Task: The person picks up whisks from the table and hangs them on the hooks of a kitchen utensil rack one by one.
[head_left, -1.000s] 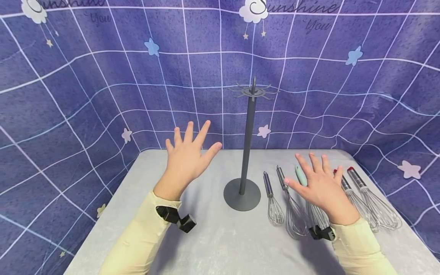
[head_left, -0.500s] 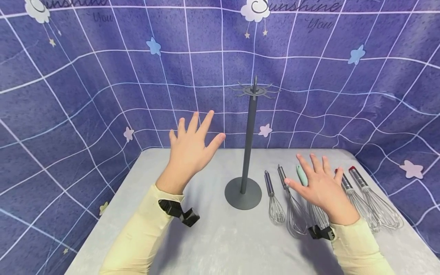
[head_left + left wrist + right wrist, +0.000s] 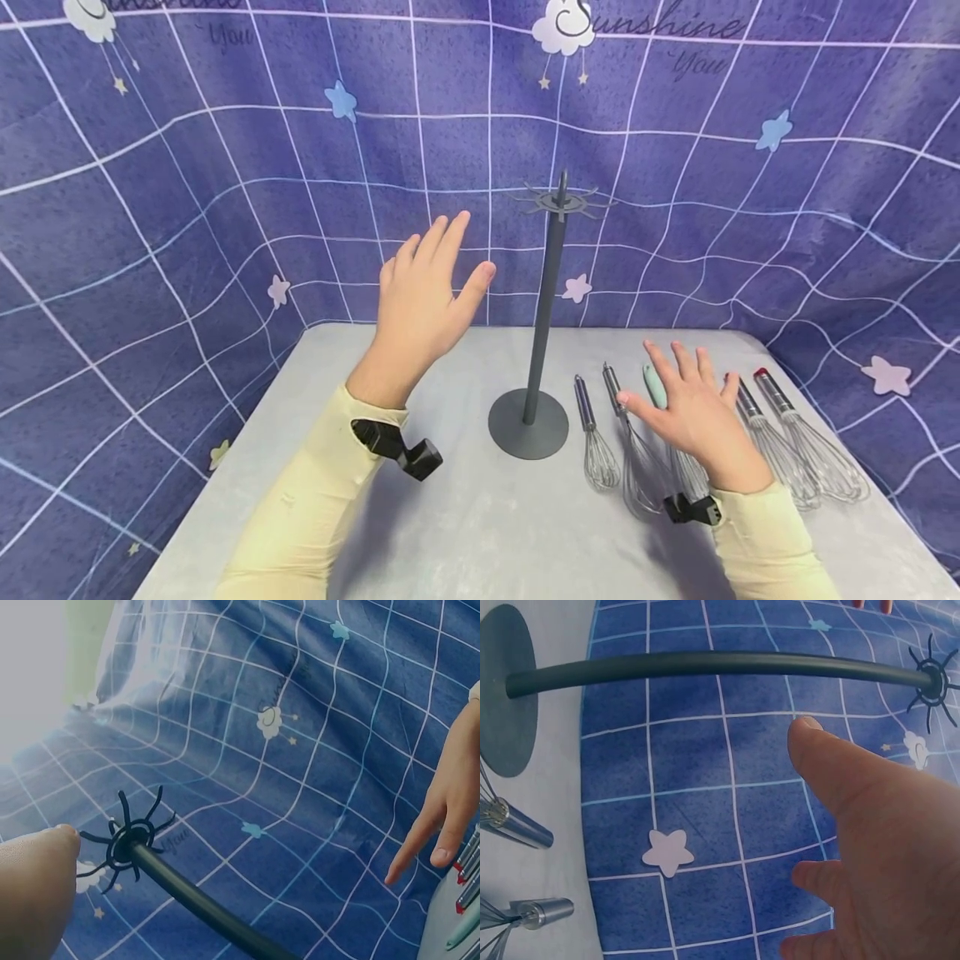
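Observation:
My left hand is raised above the table, to the left of a dark grey stand with a round base and a ring of hooks on top. Its fingers are straight and it holds nothing. Over the row of whisks my right hand hovers, fingers spread. Nearest the stand lies a small whisk, then a longer steel whisk. A whisk with a mint-green handle is partly hidden under the right hand. Two whisks with red-tipped handles, an inner whisk and an outer whisk, lie farther right.
The light grey table carries the stand and the whisks. A blue-purple gridded cloth with stars and clouds hangs behind and along both sides. Each wrist bears a small black camera, such as the left wrist camera.
My left hand has risen and its fingers have drawn closer together. The right hand stays nearly where it was, above the whisks. The stand and whisks remain in place.

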Demonstrator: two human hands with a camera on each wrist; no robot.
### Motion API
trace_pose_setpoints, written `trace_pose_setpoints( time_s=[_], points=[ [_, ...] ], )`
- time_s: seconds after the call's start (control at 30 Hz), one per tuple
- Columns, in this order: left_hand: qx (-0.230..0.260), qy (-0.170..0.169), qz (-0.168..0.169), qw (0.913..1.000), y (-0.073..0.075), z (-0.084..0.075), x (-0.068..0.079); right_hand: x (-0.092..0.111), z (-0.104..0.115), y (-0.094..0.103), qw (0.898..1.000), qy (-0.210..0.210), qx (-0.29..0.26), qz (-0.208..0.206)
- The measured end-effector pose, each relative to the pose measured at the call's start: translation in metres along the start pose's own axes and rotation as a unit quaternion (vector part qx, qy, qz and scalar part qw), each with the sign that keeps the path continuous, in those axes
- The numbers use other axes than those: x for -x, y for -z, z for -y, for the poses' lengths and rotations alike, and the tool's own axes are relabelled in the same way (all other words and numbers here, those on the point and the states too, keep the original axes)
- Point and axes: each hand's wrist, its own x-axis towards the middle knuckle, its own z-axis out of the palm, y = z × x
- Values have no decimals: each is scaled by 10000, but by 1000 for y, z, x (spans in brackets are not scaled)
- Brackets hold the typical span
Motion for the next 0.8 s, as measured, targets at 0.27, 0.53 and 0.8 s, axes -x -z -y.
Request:
trace_pose_setpoints(
  time_s=[0.27,0.53,0.8],
  points=[
    [327,-109,-114,9993,7,-14,-8,-1,-6,-1,9993,39,-274,-234],
    [1064,-624,-706,9898,9,-27,-20,-4,-11,-3,9909,293,-840,-1007],
    [1406,-962,-1148,9787,10,-39,-34,-8,-12,-9,9791,349,-1367,-1465]
  ],
)
